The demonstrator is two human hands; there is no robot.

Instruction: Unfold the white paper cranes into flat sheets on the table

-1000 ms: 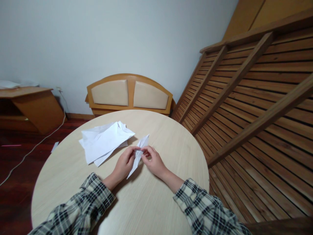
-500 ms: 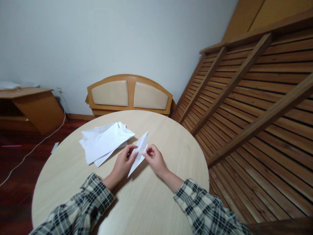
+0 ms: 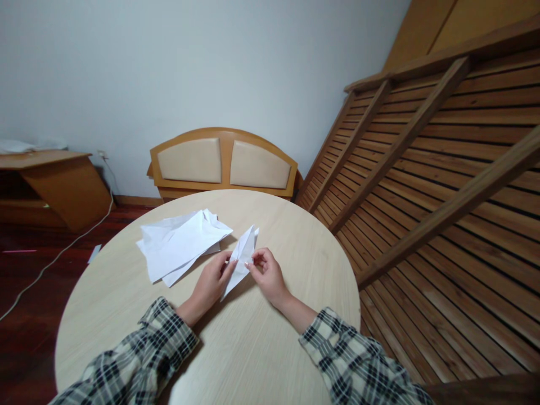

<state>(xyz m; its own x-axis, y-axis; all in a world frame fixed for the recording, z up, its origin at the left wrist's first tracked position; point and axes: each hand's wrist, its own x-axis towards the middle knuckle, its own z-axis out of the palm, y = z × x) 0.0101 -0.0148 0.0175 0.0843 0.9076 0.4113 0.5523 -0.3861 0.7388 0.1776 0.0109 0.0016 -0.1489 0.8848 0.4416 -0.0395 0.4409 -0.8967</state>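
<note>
A small white folded paper piece [image 3: 243, 253], long and pointed at both ends, is held just above the round light-wood table [image 3: 253, 349]. My left hand [image 3: 210, 285] pinches its left edge with thumb and fingers. My right hand [image 3: 267, 273] pinches its right edge near the middle, the other fingers curled. Both forearms wear plaid sleeves. To the left of my hands lies a loose pile of white paper sheets [image 3: 179, 243].
A wooden chair with padded back [image 3: 223, 162] stands beyond the table's far edge. A slatted wooden panel [image 3: 442, 185] fills the right side. At the left are a low wooden cabinet [image 3: 54, 185], a white cable [image 3: 59, 253] and a paper scrap on the dark floor.
The folded piece has been spread wider between my hands, and its upper tip stands higher and more upright. My hands moved slightly apart along its edges.
</note>
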